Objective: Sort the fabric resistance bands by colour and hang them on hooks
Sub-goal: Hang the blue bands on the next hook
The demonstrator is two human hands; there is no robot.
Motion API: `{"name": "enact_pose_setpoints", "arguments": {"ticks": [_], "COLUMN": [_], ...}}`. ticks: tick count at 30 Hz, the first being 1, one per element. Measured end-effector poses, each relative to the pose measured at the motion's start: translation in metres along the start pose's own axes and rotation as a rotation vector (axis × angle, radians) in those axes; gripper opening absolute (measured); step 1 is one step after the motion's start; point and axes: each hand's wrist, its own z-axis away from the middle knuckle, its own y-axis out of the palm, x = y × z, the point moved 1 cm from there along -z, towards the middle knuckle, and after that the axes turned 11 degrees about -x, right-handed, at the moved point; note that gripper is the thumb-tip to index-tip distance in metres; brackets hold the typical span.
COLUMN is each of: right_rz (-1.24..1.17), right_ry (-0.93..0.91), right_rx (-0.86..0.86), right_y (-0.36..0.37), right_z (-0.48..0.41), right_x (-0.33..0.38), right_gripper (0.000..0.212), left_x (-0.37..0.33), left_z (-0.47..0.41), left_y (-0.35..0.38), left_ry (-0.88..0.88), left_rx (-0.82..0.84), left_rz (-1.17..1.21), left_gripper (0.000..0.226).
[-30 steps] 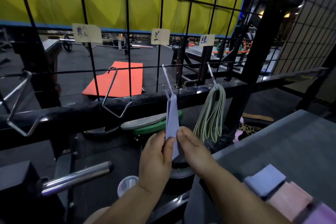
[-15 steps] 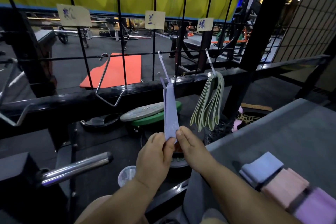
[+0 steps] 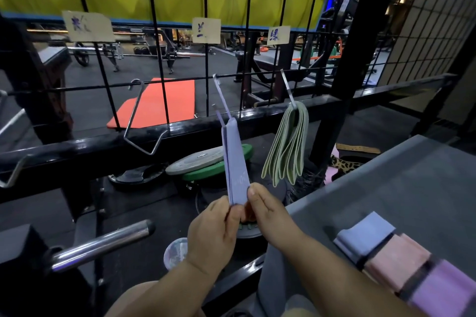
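A blue fabric band hangs from the middle metal hook on the black wire grid. My left hand and my right hand both pinch the band's lower end from either side. Several green bands hang on the right hook. The left hook carries nothing. On the grey bench at the right lie a folded blue band, a pink band and a purple band. Paper labels are stuck to the grid above the hooks.
A thick black rail runs under the grid. Weight plates lie on the floor below the hooks. A chrome bar juts out at the lower left, with a small round lid near my left wrist. An orange mat lies beyond the grid.
The view has tilted slightly, so the hooks and bands sit a little lower in the frame. Both hands still pinch the bottom of the blue band.
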Motion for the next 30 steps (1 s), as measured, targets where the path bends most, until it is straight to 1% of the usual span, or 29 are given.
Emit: {"name": "enact_pose_setpoints", "arguments": {"ticks": [2,6,8,11,13,14,16,17,19,20,23,24,26,28,30], "right_rz": [0.003,-0.009,-0.017,-0.018,0.003,0.015,0.041,0.052,0.087,0.110,0.217,0.270,0.368,0.403,0.465], "right_ry": [-0.001,0.001,-0.002,0.000,0.012,0.020,0.032,0.044,0.062,0.062,0.080,0.092,0.114,0.160,0.191], "right_rx": [0.001,-0.007,-0.025,-0.042,-0.045,-0.046,-0.070,-0.094,-0.139,-0.153,-0.184,-0.199,-0.242,-0.294,-0.322], "right_y": [-0.002,-0.008,-0.011,-0.018,-0.026,-0.031,-0.042,-0.049,-0.064,-0.072,-0.099,-0.109,-0.129,-0.148,-0.166], "right_z": [0.000,0.002,0.004,0.008,0.012,0.014,0.019,0.022,0.028,0.030,0.031,0.032,0.033,0.035,0.038], "right_x": [-0.002,-0.007,-0.010,-0.017,-0.020,-0.022,-0.027,-0.029,-0.033,-0.035,-0.044,-0.047,-0.055,-0.061,-0.068], "right_gripper": [0.032,0.030,0.026,0.027,0.028,0.029,0.028,0.027,0.024,0.024,0.025,0.025,0.024,0.019,0.015], "left_x": [0.001,0.000,0.000,-0.001,-0.004,-0.009,-0.018,-0.023,-0.030,-0.034,-0.047,-0.051,-0.059,-0.067,-0.075], "left_z": [0.001,0.006,0.008,0.010,0.013,0.012,0.010,0.008,0.006,0.006,0.007,0.008,0.009,0.012,0.015], "left_y": [0.001,0.002,0.005,0.011,0.016,0.018,0.024,0.028,0.037,0.042,0.063,0.071,0.087,0.101,0.113], "left_ry": [0.023,0.091,0.114,0.074,0.085,0.074,0.055,0.059,0.049,0.035,0.034,0.029,0.013,-0.010,-0.004], "left_rx": [-0.027,-0.026,0.016,0.076,0.103,0.138,0.274,0.340,0.422,0.447,0.482,0.506,0.575,0.635,0.670], "left_rz": [0.000,0.008,0.004,0.031,0.043,0.047,-0.004,-0.043,-0.072,-0.061,-0.042,-0.043,-0.046,-0.044,-0.041], "left_gripper": [0.047,0.062,0.057,0.042,0.041,0.043,0.048,0.047,0.040,0.042,0.070,0.074,0.067,0.051,0.041]}}
